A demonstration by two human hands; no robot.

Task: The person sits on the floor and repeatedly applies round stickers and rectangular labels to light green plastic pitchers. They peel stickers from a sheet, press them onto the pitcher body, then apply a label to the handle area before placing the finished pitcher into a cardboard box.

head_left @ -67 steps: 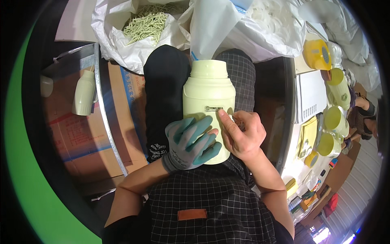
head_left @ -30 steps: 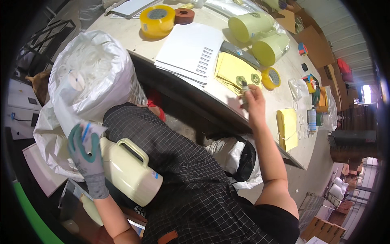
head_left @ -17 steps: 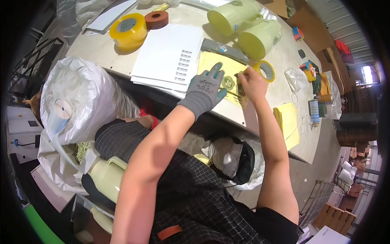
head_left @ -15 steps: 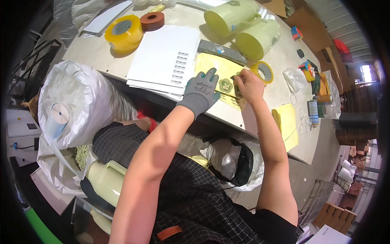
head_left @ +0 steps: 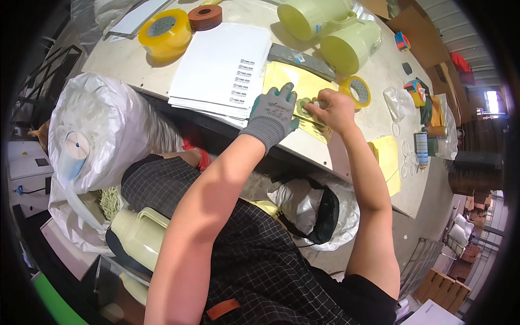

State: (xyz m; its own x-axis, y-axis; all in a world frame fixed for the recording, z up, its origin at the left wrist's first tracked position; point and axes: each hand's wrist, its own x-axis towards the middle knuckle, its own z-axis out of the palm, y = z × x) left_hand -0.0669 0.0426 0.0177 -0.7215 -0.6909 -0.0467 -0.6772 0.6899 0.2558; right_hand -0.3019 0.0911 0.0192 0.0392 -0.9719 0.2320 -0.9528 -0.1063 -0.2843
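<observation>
Fingertips of the bare right hand [head_left: 331, 110] pinch a small round label [head_left: 316, 104] at the edge of the yellow sticker sheet [head_left: 295, 92], thumb and forefinger closed on it, too small to tell if it is fully lifted. Left hand [head_left: 272, 110], in a grey knit glove with teal fingertips, lies flat and spread on the same sheet just beside the pinch, pressing it down, grasping nothing. The sheet rests on the pale worktable [head_left: 122, 57] near its front edge. Touching the right hand's far side sits a small yellow tape ring [head_left: 355, 90]. Beyond the sheet lies a flat grey pouch [head_left: 300, 58], and past that two pale green jugs [head_left: 331, 30] lie on their sides. Left of the gloved hand is a stack of white printed sheets [head_left: 219, 67]; further left, a big yellow tape roll [head_left: 162, 33] and a brown tape roll [head_left: 205, 16]. Right of the grip, more yellow sheets [head_left: 387, 162] and small clutter, too small to name. Below the table edge, well apart from the hands, a white plastic sack [head_left: 108, 135] bulges at the left, and another pale green jug [head_left: 142, 238] sits on the person's lap by the checked apron [head_left: 260, 271].
</observation>
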